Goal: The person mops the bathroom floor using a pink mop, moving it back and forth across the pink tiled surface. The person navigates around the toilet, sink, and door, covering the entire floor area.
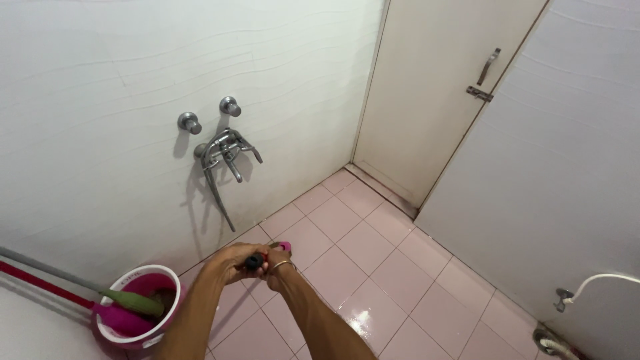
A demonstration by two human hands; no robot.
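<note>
Both my hands are clasped around one long-handled tool [283,247], of which only a dark grip and a pink tip show. My left hand [230,260] wraps the dark grip. My right hand [279,267], with a metal bangle on its wrist, holds the handle just beside it. The tool points away from me, over the pink floor tiles [373,267]. Its lower end is hidden behind my hands and arms.
A chrome tap set [223,150] with two knobs is on the white wall ahead. A pink and white bucket [143,307] at lower left holds a green brush and a pink one with long handles. A closed door [440,93] with a latch stands at right. A white hose [600,283] hangs at lower right.
</note>
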